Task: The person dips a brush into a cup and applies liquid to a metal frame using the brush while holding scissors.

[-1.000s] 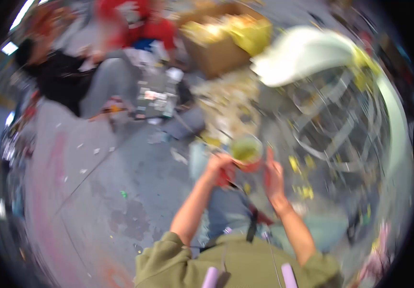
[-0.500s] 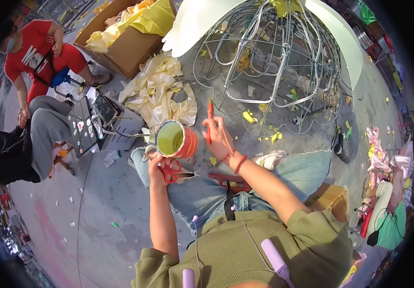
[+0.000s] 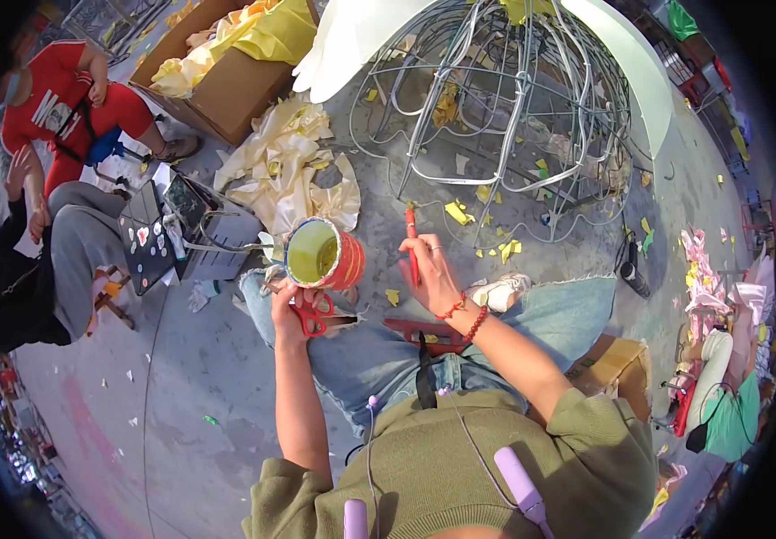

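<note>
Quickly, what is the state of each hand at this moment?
Left hand: holding the red can and red-handled scissors.
Right hand: holding a slim red tool.

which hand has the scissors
The left hand: the red-handled scissors are at its fingers, just below the cup. The right hand has only a slim red stick.

Olive short-sleeved top (image 3: 433, 467), frayed pale-blue jeans (image 3: 554, 314), red bracelets (image 3: 475, 323), lilac-ended cords (image 3: 523, 481).
</note>
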Available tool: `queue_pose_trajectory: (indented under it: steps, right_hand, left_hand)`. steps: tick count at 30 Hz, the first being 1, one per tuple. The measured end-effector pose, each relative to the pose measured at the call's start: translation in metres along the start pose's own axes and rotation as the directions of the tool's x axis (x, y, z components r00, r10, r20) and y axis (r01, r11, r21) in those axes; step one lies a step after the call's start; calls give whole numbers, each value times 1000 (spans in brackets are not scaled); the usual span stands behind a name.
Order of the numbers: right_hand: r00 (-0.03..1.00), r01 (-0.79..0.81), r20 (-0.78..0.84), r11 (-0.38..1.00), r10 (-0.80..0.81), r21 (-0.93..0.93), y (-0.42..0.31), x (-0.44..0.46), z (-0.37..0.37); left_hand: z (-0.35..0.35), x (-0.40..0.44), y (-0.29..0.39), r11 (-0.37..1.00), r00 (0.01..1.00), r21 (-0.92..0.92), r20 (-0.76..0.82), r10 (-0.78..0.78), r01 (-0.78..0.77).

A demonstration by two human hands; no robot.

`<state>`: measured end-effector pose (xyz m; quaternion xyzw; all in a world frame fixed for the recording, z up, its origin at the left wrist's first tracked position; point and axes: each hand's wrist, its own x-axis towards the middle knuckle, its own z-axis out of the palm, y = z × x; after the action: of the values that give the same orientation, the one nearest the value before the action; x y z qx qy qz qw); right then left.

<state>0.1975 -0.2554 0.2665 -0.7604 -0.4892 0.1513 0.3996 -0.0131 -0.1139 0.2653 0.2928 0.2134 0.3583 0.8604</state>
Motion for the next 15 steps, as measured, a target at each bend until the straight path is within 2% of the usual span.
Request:
queue_pose_trajectory:
  steps: [4,6,10,15]
  right_hand:
    - [1000,13,-18,999,-13,44,8,-3,-24]
    - [996,-18,-84,1000,17,-17,11,-6,-47]
    - [986,-59,-159,998,60,12,7,-1,-65]
    - [990,-78,-113,996,82,43,-1,13,-48]
  left_hand:
    - [-3,-1,-3,1000,1000,9,-12,-9,9]
    - [-8,-1,-2,1000,1000,2,22,-1,0]
    - [-5,1,-4,999,1000,-52,2,13,-13]
    - [1,4,-4,999,1000,-54,-15,6,-7]
